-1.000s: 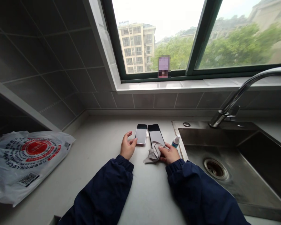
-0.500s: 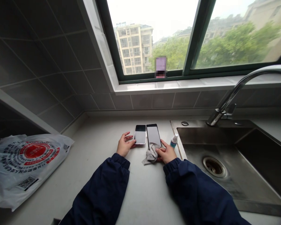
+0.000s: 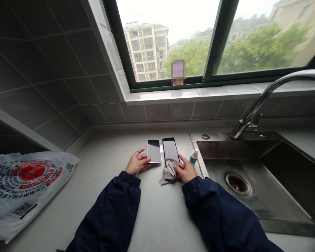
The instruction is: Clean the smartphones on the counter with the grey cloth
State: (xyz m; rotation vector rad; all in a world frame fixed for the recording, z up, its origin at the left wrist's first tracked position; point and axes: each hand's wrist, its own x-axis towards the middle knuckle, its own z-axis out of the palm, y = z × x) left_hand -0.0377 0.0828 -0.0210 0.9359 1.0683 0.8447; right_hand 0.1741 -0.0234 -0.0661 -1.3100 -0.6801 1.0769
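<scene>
My left hand [image 3: 137, 163] grips the lower left corner of a smartphone [image 3: 154, 152] with a pale rim, thumb at its edge and some fingers spread beside it. A second, black-edged smartphone [image 3: 170, 148] lies just to the right, its screen pale with reflection. My right hand [image 3: 187, 170] pinches a crumpled grey cloth [image 3: 169, 171] over the lower end of that phone, with a finger along the phone's right edge. Right beside this hand stands a small white spray bottle [image 3: 194, 156] with a blue-green label. The cloth hides the second phone's bottom.
A steel sink [image 3: 252, 196] with a chrome tap [image 3: 254, 105] takes up the right side. On the left of the white counter [image 3: 112, 147] lies a white plastic bag [image 3: 28, 189] with red print. Behind runs a tiled wall under a window [image 3: 196, 42].
My left hand and the pale-rimmed phone have shifted slightly left, widening the gap between the phones. My right hand keeps its place with the cloth. The view has tilted a little.
</scene>
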